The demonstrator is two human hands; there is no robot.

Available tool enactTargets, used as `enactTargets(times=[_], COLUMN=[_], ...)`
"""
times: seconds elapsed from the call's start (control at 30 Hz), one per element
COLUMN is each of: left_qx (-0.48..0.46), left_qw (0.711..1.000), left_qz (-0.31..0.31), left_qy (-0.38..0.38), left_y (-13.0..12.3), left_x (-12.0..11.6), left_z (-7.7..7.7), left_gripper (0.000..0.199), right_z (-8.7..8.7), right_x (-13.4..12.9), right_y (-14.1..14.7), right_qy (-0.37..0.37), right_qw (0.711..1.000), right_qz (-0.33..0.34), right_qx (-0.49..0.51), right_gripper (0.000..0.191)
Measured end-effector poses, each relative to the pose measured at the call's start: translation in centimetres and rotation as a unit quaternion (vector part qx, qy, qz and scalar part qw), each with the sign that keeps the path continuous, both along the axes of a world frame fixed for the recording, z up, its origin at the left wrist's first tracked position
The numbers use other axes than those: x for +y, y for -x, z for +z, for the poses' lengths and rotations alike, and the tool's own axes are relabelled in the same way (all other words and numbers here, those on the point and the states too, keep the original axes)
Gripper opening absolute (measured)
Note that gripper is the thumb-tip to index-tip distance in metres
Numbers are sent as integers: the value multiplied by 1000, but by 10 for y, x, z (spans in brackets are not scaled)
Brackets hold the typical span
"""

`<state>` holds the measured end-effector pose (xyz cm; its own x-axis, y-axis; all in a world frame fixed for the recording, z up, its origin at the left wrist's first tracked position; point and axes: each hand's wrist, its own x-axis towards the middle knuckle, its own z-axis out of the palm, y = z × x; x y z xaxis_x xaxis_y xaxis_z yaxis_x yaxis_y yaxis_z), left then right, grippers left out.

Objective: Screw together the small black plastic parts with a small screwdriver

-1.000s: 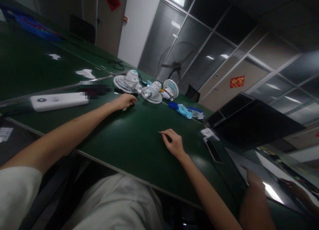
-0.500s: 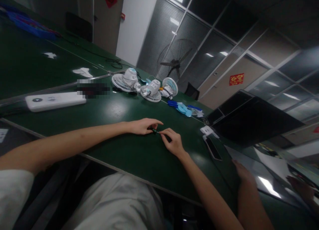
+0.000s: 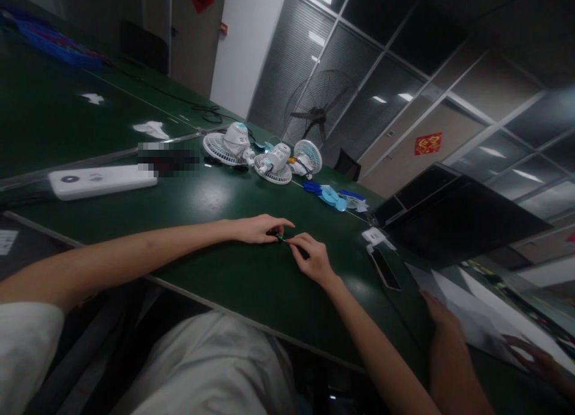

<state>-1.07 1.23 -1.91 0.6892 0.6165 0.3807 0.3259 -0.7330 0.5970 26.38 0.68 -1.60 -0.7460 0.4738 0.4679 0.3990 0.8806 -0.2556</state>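
My left hand [image 3: 263,229] is over the table, its index finger stretched out and the other fingers curled around a small green piece with a thin pale shaft [image 3: 281,238]. It looks like a small screwdriver, but most of it is hidden in the palm. The shaft points at my right hand [image 3: 309,256], whose thumb and fingertips pinch together at its end. Whether a tiny part sits between those fingertips is too small to tell. Both hands are close together, low over the green tabletop [image 3: 238,277].
Several white fans [image 3: 227,147] lie ahead, with blue fan blades [image 3: 331,196] to their right. A white power strip [image 3: 103,181] is on the left. A phone [image 3: 385,268] and a dark monitor [image 3: 467,217] are on the right, where another person's hands [image 3: 438,310] handle a sheet.
My hands stay almost in place, with the green piece turned slightly and showing brighter. At right, the other person's far hand and the sheet have shifted.
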Motion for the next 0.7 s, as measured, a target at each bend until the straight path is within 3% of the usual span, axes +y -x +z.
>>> enactTargets(times=[0.7], left_qx=[-1], left_qw=[1000], left_qz=[-25], left_qy=[2], left_y=[-3], left_x=[-2], left_z=[0], left_gripper=[58], right_z=[0], right_x=[-2], right_y=[0], right_qy=[-18], right_qw=[1000], right_qz=[-5], right_qx=[-8], right_gripper=[21])
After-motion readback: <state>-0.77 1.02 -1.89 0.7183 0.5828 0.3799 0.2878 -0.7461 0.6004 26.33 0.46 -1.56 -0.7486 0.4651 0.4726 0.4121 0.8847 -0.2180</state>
